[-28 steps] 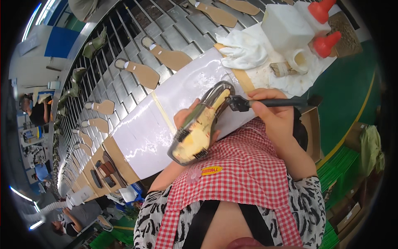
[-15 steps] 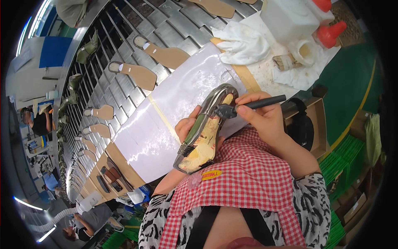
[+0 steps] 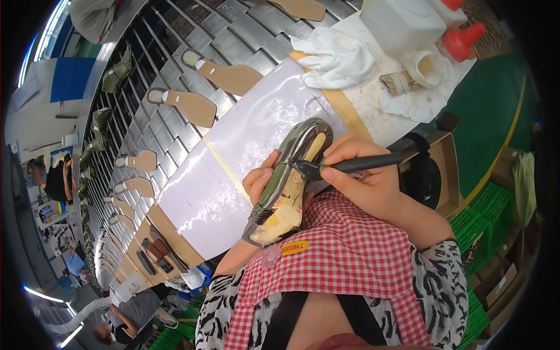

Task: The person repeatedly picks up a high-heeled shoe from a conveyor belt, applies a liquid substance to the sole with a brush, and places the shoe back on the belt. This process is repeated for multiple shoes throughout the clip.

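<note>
A shiny dark green shoe (image 3: pixel 291 175) is tilted with its pale yellow underside turned up, above the front edge of the work surface. My left hand (image 3: pixel 260 178) is closed on its left side; part of that hand is hidden behind the shoe. In my right hand (image 3: pixel 364 175), fingers pinch the black handle of a brush (image 3: pixel 367 162). The brush's dark head touches the shoe's underside near the left rim, around the middle of its length.
White sheeting (image 3: pixel 204 186) covers the surface ahead. Beyond it, insoles (image 3: pixel 189 108) lie on a slatted metal conveyor, with green shoes (image 3: pixel 98 143) farther left. A white cloth (image 3: pixel 335 58), a glue-stained jar (image 3: pixel 426 67) and a plastic jug (image 3: pixel 402 26) stand at far right. An open carton (image 3: pixel 446 175) sits right.
The brush head has moved nearer to me and a little left along the shoe's underside, my right hand lowering with it. My left hand keeps its hold on the shoe.
</note>
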The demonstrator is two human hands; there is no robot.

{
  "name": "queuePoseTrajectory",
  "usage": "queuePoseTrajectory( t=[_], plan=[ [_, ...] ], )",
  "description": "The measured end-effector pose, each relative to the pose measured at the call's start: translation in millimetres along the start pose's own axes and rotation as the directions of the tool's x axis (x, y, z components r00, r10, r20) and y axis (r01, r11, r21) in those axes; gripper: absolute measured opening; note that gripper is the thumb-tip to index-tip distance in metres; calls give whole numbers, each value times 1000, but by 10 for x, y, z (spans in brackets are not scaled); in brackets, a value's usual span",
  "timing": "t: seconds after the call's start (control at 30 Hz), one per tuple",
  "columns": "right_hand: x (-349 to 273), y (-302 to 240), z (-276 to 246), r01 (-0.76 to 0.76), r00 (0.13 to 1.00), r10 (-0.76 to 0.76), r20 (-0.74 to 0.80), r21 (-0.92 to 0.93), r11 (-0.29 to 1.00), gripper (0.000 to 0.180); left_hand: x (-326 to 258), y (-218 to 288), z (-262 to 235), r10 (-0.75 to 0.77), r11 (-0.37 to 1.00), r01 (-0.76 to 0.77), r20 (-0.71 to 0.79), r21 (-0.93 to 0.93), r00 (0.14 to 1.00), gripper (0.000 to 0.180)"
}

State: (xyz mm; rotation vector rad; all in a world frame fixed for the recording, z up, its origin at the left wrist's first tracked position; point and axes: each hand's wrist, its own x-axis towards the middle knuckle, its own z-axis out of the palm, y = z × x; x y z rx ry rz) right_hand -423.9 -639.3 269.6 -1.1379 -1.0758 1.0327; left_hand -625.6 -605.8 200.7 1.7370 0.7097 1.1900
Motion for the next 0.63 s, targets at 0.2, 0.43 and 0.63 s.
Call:
queuePoseTrajectory(
  t=[0.2, 0.43, 0.63],
  plan=[
    [60, -91, -125, -181, 976, 215, -32, 424, 887, 16, 225, 258, -349, -283, 908, 175, 249, 382, 926, 64],
    [33, -240, -358, 17, 966, 120, -230, 518, 855, 19, 846, 59, -584, -623, 390, 408, 89, -826, 777, 57],
    [-63, -221, -501, 6, 966, 114, -231, 464, 886, 27, 1820, 40, -995, -403, 486, 254, 44, -836, 914, 56]
  ],
)
